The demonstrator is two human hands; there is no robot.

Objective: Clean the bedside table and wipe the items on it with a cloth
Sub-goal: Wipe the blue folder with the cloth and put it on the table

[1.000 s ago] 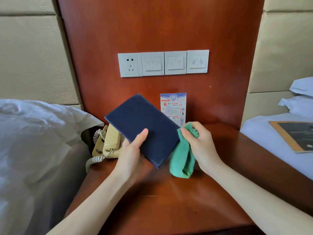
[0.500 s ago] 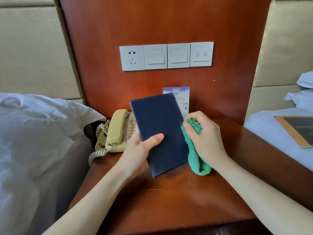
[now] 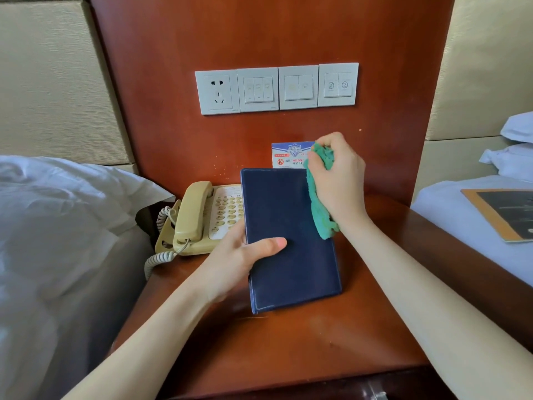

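**Ana:** Folder (image 3: 291,241) first: where was it?

**Ben:** Lifted off the bedside table (image 3: 331,342), tilted up toward the person. The left hand (image 3: 239,261) gripped its near left edge, thumb pressed across the cover and fingers curled behind. The phone (image 3: 202,217) sat just beyond that hand, partly hidden by the folder's left side.

**Ana:** And the other hand?

**Ben:** The right hand (image 3: 337,180) was closed around a bunched green cloth (image 3: 320,197), which touched the folder's upper right edge. Behind that hand a small printed card (image 3: 288,155) stood against the wooden panel.

**Ana:** How did you judge the folder would handle?

**Ben:** Stiff and flat; it held its shape from one edge without sagging, so probably light enough for one hand. The dark cover looked smooth, perhaps a little slippery, so I reckoned the thumb-over-edge hold was sensible, low on the left where it kept clear of the cloth's path.

**Ana:** The cloth?

**Ben:** Soft and limp; its loose end hung below the fist. It needed bunching in the palm, as it was.

**Ana:** Any risk?

**Ben:** Pressing hard near the top could have twisted the folder in that single grip, I thought.
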